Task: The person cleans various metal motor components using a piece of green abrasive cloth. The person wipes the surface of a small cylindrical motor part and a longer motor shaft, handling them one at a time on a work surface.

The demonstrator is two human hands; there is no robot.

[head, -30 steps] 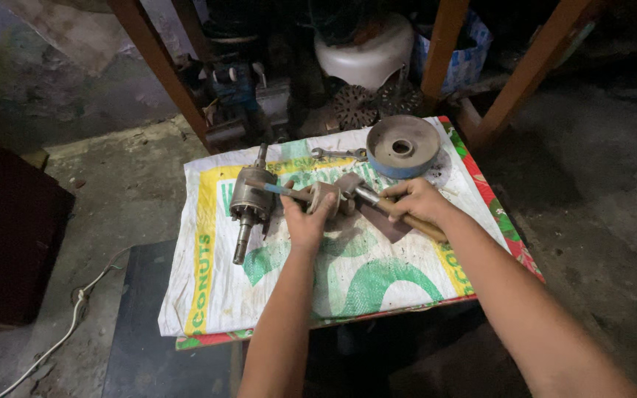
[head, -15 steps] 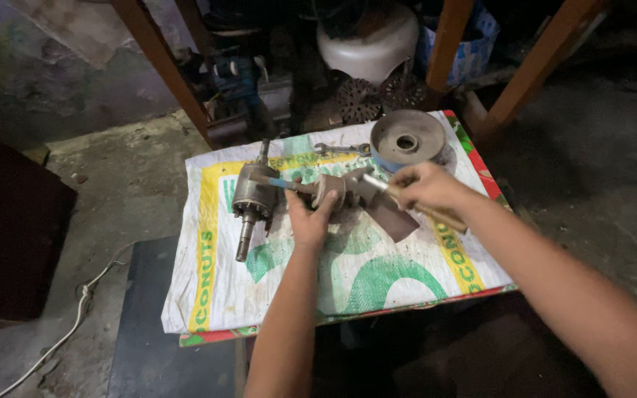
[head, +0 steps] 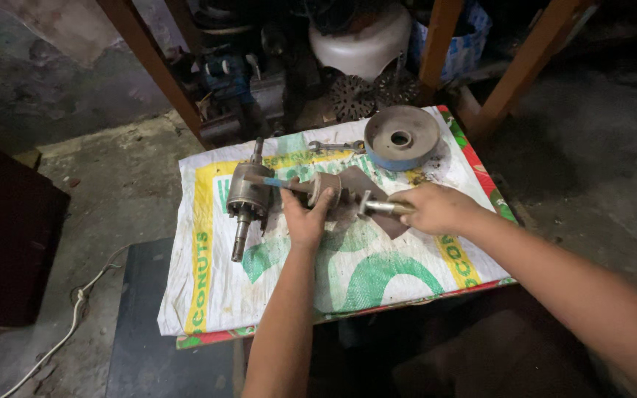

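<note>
- The left hand [head: 305, 220] is wrapped around a round grey metal part [head: 327, 187], fingers curled over its rim, thumb on the near side.
- A thin rod with a blue band [head: 274, 181] runs from just beyond those fingers towards the motor rotor [head: 249, 194]; whether the fingers also pinch it cannot be told.
- The right hand [head: 434, 208] is clenched on the handle of a metal tool [head: 382, 208], whose shaft sticks out from the fist towards the left hand's fingers and stops just short of the grey part.
- A dark flat plate [head: 366, 190] lies under and between the two hands.
- The rotor lies beside the left fingertips, shaft pointing to the near edge.
- Beyond the right knuckles sit a spanner [head: 335, 146] and a round pulley wheel [head: 402, 137].
- All rest on a printed woven sack [head: 348, 273] spread over a small table.
</note>
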